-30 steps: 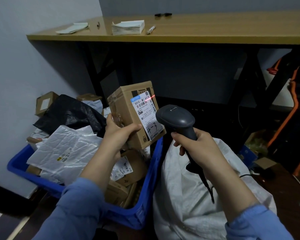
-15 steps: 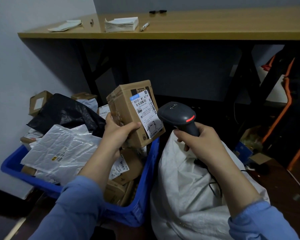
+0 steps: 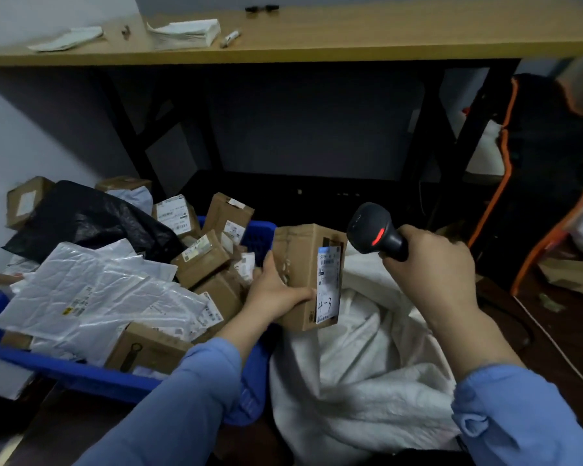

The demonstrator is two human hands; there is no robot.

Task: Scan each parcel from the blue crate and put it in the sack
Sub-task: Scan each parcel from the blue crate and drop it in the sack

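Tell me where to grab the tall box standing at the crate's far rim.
Probably pinch the tall box across its narrow sides near the top, coming from above: it stands on end, its top free, its base wedged among other boxes.

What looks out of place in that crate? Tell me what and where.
The blue plastic crate is overfilled: crumpled white plastic mailers and a black plastic bag are heaped above its rim, and small brown cardboard boxes beside them lie tilted at odd angles.
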